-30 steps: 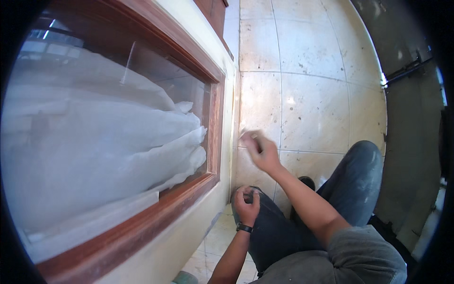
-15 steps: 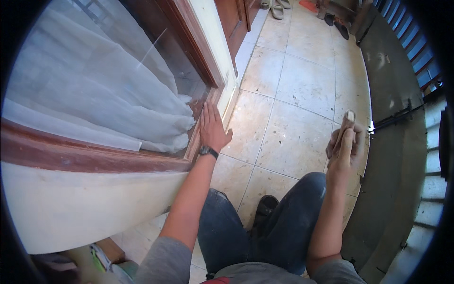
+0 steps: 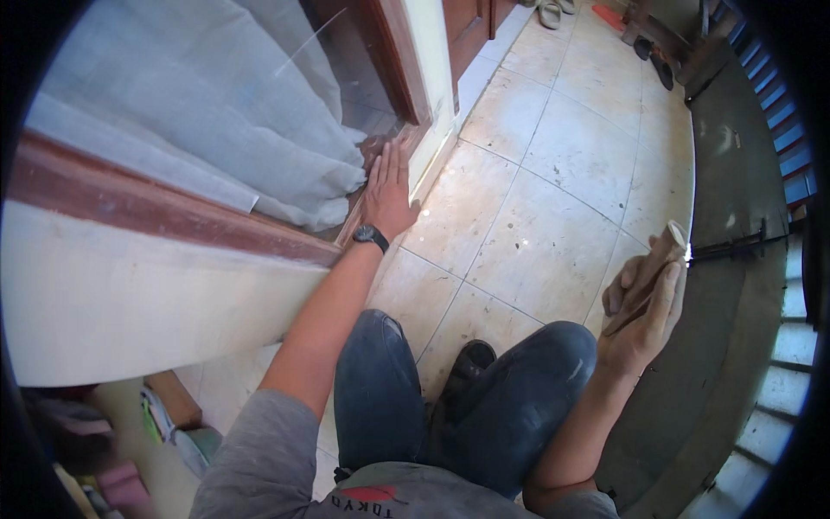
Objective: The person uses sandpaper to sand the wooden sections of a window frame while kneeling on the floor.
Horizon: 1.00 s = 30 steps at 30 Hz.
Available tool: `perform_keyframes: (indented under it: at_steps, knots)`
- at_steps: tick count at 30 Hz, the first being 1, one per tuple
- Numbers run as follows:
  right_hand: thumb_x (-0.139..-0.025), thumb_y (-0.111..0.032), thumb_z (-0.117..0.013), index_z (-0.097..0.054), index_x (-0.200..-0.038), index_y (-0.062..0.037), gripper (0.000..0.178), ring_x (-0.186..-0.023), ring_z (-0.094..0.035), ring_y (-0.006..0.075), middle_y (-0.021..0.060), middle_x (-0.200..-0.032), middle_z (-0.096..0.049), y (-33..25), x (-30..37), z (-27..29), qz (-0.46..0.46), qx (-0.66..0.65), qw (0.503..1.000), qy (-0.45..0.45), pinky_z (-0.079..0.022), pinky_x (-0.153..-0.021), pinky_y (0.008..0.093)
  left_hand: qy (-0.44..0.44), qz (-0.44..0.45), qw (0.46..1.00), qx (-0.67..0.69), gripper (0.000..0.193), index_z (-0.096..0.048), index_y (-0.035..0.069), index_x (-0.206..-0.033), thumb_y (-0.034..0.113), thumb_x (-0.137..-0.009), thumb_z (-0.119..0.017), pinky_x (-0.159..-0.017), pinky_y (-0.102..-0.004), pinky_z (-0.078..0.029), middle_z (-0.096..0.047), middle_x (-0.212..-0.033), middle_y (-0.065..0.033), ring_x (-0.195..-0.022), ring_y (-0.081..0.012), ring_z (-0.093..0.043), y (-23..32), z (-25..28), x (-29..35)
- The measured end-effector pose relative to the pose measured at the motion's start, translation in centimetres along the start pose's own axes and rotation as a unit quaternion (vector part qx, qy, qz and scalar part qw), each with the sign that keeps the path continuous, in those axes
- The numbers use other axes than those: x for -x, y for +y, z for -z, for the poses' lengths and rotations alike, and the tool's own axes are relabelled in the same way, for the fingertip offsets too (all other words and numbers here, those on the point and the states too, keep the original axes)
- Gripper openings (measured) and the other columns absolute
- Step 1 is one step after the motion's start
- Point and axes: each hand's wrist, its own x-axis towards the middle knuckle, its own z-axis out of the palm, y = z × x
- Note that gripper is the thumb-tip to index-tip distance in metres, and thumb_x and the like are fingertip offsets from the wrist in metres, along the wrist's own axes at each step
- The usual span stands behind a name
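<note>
My left hand [image 3: 389, 201] lies flat on the lower corner of a brown wooden window frame [image 3: 417, 138], fingers stretched out and holding nothing. A black watch [image 3: 372, 237] is on that wrist. Behind the glass, a white curtain [image 3: 216, 112] hangs close to my fingers. Out to the right, my right hand [image 3: 650, 320] is closed around a folded brown piece [image 3: 669, 246] that looks like sandpaper. Its pale folded end sticks out past my fingertips, and the hand is in the air over the floor beside the dark panel.
A dark metal gate panel [image 3: 735, 173] runs along the right side. Pale floor tiles [image 3: 519, 233] stretch ahead between wall and gate. Sandals [image 3: 550, 14] and dark shoes [image 3: 660, 67] lie at the far end. Assorted household items [image 3: 173, 406] sit at the lower left, below the wall.
My right hand has moved right and lower in the view and turned, showing more of the brown piece. The view has shifted a little; my left hand stays on the frame.
</note>
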Motion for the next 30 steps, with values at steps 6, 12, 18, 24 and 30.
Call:
perform_keyframes:
  at_steps: [6, 12, 18, 24, 30]
  knots:
    - [-0.119, -0.033, -0.055, -0.06, -0.135, -0.0063, 0.032, -0.077, -0.057, 0.009, 0.0074, -0.111, -0.066, 1.1, 1.0, -1.1, -0.007, -0.048, 0.993, -0.103, -0.039, -0.05, 0.0227, -0.078, 0.112, 0.991, 0.012, 0.128, -0.016, -0.011, -0.173, 0.033, -0.078, -0.09, -0.138, -0.0519, -0.023, -0.021, -0.181, -0.0319, -0.169, -0.0466, -0.018, 1.4, 2.8, 8.2]
    - [-0.119, -0.038, -0.052, -0.058, -0.14, -0.0018, 0.042, -0.076, -0.056, 0.0091, 0.0019, -0.091, -0.056, 0.3, 1.1, -1.2, -0.025, -0.067, 0.993, -0.093, -0.039, -0.049, 0.0231, -0.069, 0.281, 0.957, 0.017, 0.125, -0.016, -0.01, -0.174, 0.03, -0.079, -0.088, -0.137, -0.0527, -0.023, -0.019, -0.181, -0.0326, -0.167, -0.0506, -0.02, 5.9, 4.1, 13.7]
    - [-0.119, -0.04, -0.051, -0.054, -0.147, 0.0029, 0.051, -0.073, -0.053, 0.009, 0.0042, -0.091, -0.056, 1.7, 2.0, -1.5, -0.056, -0.064, 0.991, -0.106, -0.036, -0.046, 0.0231, -0.015, 0.218, 0.975, -0.036, 0.119, -0.023, -0.011, -0.172, 0.033, -0.082, -0.087, -0.136, -0.0525, -0.026, -0.028, -0.179, -0.0306, -0.166, -0.0447, -0.028, 4.6, 0.1, 5.9]
    - [-0.118, -0.048, -0.049, -0.054, -0.147, 0.0025, 0.059, -0.062, -0.049, 0.0095, 0.0058, -0.085, -0.055, 1.3, 2.0, -1.3, -0.083, -0.052, 0.991, -0.093, -0.035, -0.046, 0.0238, 0.03, 0.123, 0.989, -0.072, 0.11, -0.027, -0.008, -0.171, 0.024, -0.081, -0.082, -0.135, -0.0487, -0.028, -0.035, -0.177, -0.0266, -0.165, -0.0394, -0.033, 2.2, -5.8, -4.7]
    - [-0.115, -0.054, -0.053, -0.054, -0.149, 0.0021, 0.066, -0.058, -0.048, 0.0102, 0.008, -0.084, -0.055, 2.0, 1.5, -3.3, -0.108, -0.057, 0.987, -0.105, -0.036, -0.047, 0.0244, 0.037, 0.087, 0.993, -0.066, 0.108, -0.03, -0.006, -0.171, 0.019, -0.079, -0.079, -0.135, -0.0475, -0.028, -0.034, -0.178, -0.0239, -0.167, -0.0356, -0.031, 1.7, -5.6, -4.7]
